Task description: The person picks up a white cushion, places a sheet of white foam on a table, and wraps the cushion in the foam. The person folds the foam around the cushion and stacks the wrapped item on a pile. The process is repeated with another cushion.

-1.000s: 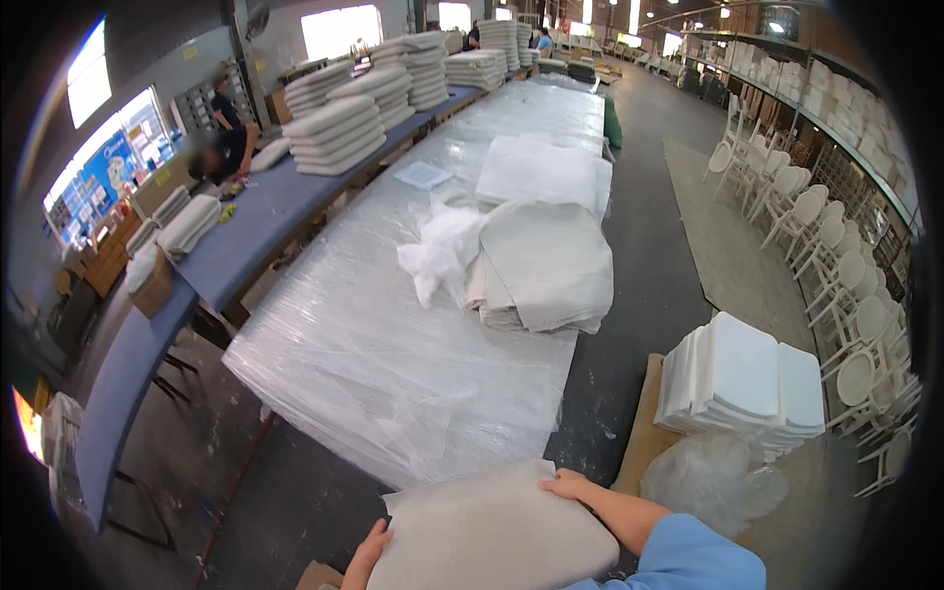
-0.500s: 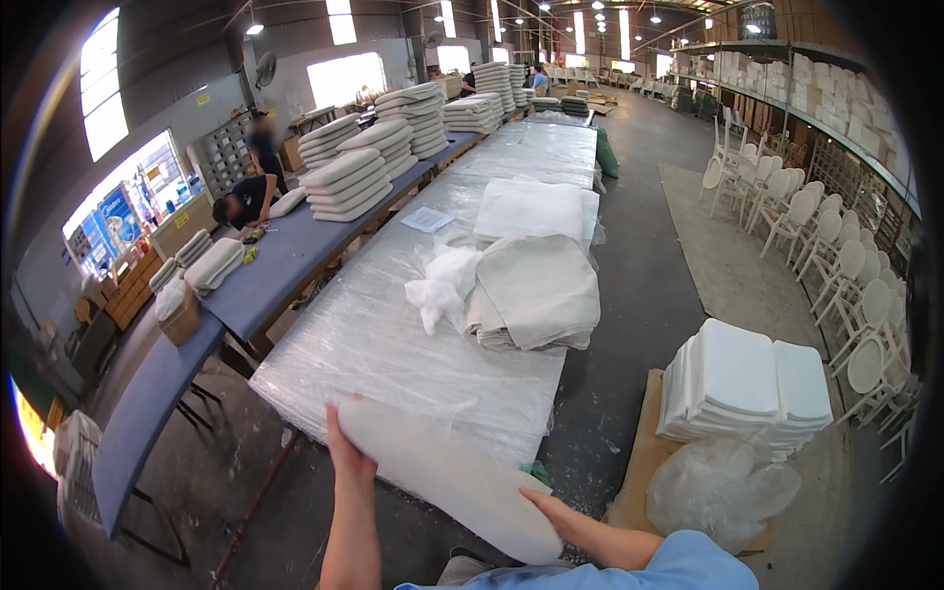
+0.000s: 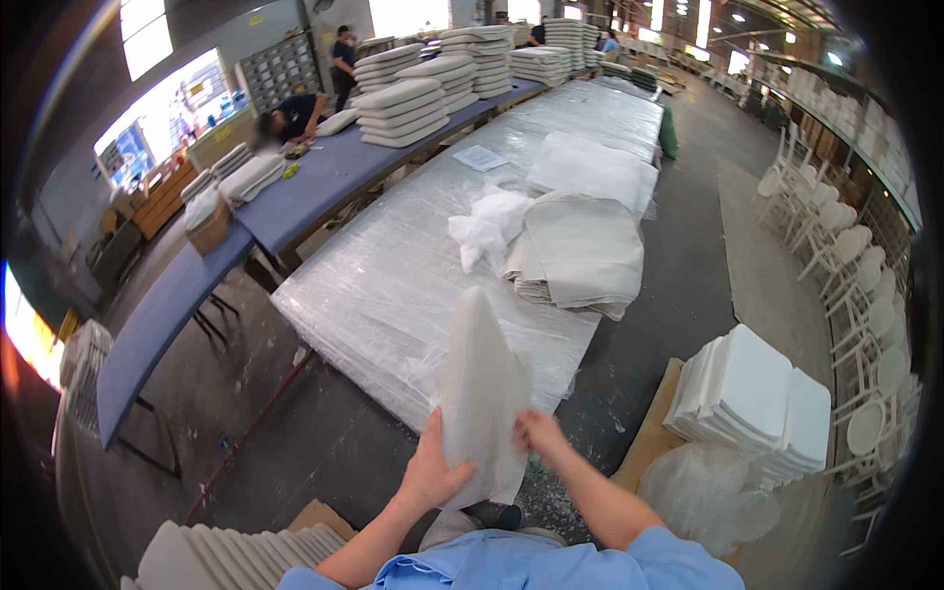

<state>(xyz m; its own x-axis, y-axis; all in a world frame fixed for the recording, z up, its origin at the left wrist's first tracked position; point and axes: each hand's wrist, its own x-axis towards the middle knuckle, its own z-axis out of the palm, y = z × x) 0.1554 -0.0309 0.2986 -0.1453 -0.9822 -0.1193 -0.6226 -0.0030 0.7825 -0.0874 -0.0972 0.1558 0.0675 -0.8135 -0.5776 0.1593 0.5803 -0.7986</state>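
A pale grey-white seat cushion [image 3: 479, 393] stands tilted up on edge in front of me, its narrow end pointing away. My left hand [image 3: 435, 470] is wrapped round its lower left side, thumb across the near face. At the right edge is my right hand [image 3: 539, 436], fingers curled closed and slightly blurred; exactly what they pinch there is hidden. Beyond the cushion, a stack of light grey fabric pieces [image 3: 582, 251] and a crumpled white bundle [image 3: 489, 228] lie on the plastic-covered table [image 3: 383, 295].
White foam pads [image 3: 733, 383] are piled at right beside a clear plastic bag [image 3: 703, 497]. More cushions [image 3: 197, 560] are stacked at lower left. A blue table [image 3: 324, 187] carries cushion stacks [image 3: 398, 113]; a person [image 3: 295, 118] leans over it. White chairs [image 3: 851, 256] line the far right.
The cushion has swung from lying slanted to standing on edge. My left hand shifted from its far end down to the near left side; my right hand rose along the right edge. The view turned left.
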